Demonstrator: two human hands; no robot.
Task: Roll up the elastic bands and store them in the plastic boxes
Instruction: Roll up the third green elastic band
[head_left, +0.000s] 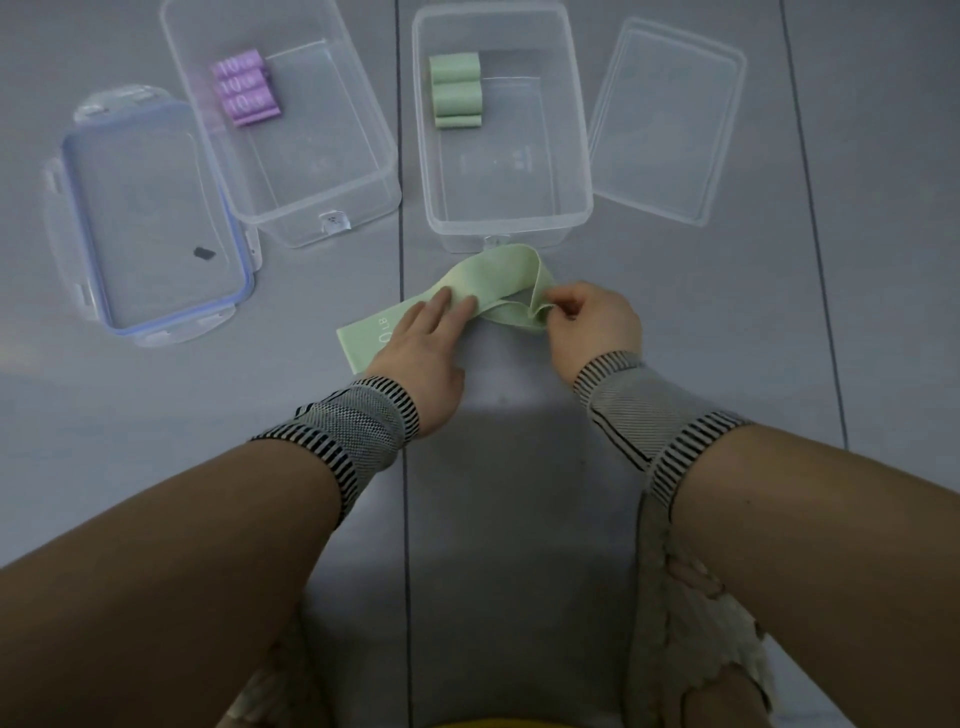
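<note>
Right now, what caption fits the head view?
Two hands start rolling a green band by two clear boxes.

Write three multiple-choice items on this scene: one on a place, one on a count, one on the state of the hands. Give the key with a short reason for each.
1. Where do the rolled purple elastic bands lie?
A. In the left clear plastic box
B. On the blue-rimmed lid
C. On the floor beside the hands

2. How many rolled pale green bands sit in the right clear plastic box?
A. One
B. Three
C. Five

3. What are the hands doing with the unrolled pale green elastic band?
A. Both hang idle above it
B. The left hand presses it flat, the right hand pinches its end
C. Both grip a box

Key: 1 A, the purple rolls rest in the far corner of the left box. 2 B, three green rolls are stacked side by side. 3 B, the left fingers lie straight on the band while the right fingers curl round its folded end.
</note>
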